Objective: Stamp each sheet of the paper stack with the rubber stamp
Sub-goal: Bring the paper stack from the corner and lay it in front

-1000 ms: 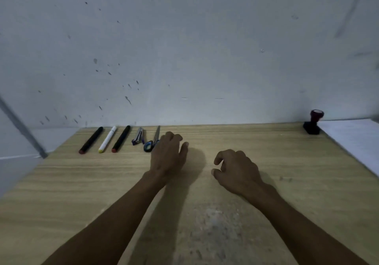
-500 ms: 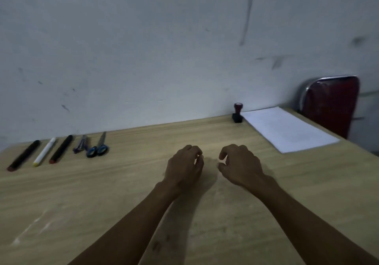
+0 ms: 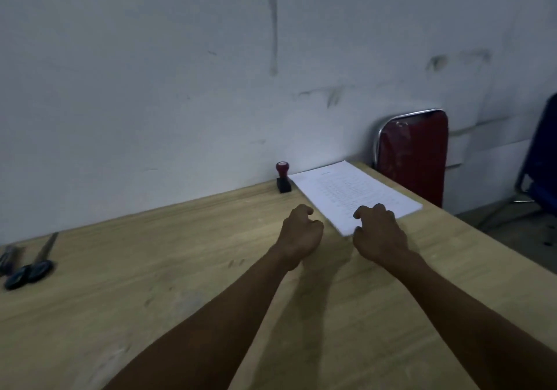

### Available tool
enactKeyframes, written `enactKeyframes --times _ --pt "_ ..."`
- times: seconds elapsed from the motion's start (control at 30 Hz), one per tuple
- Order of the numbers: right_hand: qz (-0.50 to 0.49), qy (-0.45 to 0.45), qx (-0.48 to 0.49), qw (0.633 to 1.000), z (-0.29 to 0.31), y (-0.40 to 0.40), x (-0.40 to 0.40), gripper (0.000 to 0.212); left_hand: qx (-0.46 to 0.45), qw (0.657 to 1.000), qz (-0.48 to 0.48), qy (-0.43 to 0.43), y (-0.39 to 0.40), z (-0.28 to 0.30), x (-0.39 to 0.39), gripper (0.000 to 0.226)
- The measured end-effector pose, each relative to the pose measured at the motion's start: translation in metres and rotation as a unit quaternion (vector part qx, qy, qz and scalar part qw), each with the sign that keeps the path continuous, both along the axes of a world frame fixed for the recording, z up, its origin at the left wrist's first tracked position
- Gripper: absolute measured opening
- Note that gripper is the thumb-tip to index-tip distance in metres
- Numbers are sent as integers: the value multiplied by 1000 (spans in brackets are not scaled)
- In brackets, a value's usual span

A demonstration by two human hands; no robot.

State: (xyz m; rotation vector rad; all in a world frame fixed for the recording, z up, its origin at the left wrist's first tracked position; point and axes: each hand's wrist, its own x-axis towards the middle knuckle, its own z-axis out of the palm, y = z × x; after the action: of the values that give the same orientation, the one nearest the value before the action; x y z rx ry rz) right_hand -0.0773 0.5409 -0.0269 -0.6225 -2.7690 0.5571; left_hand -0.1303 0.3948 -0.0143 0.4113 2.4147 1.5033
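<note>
With both hands empty, the right hand (image 3: 378,233) (fingers curled) touched the paper stack (image 3: 352,193) near the table's far edge; best steady it before lifting the rubber stamp (image 3: 283,177).

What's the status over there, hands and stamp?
Left hand empty, right hand at paper stack corner. Rubber stamp untouched by the wall. Nothing in the way.

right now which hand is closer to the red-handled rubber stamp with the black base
Left. The left hand is nearer, just in front of the red-handled rubber stamp on bare wood. The right hand sits farther right, at the white paper stack's near edge.
</note>
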Motion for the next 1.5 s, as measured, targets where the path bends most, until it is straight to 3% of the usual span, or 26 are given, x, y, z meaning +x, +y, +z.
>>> enactKeyframes --times 0.13,0.3,0.43,0.57,0.63,0.8,0.87,1.07,1.33,1.4,1.5 --pt "-38 -10 -12 999 2 48 -16 39 79 988 39 -123 46 14 -13 43" --pt "-92 -55 -55 993 2 94 -36 55 109 966 104 -211 76 24 -27 7" --pt "-108 -99 -32 989 -5 111 -51 66 117 947 109 -280 94 40 -35 15" --pt "-120 -100 -27 987 -4 122 -63 78 85 955 94 -269 107 52 -40 20" --pt "-123 -110 -53 985 0 130 -68 83 68 956 93 -272 113 54 -44 7" --pt "-134 -135 -136 972 8 141 -77 88 -6 961 93 -261 115 47 -56 36" --pt "-143 -135 -159 967 10 143 -77 96 -16 962 98 -254 116 45 -59 38" --pt "-159 -99 -186 964 11 143 -79 110 32 947 122 -296 113 43 -58 31" --pt "-149 -97 -185 967 12 140 -74 91 17 948 110 -300 116 36 -61 24" --pt "-145 -71 -171 972 14 137 -74 75 20 944 108 -310 116 36 -63 11" --pt "-151 2 -171 974 19 131 -78 43 18 936 121 -331 117 35 -65 13"
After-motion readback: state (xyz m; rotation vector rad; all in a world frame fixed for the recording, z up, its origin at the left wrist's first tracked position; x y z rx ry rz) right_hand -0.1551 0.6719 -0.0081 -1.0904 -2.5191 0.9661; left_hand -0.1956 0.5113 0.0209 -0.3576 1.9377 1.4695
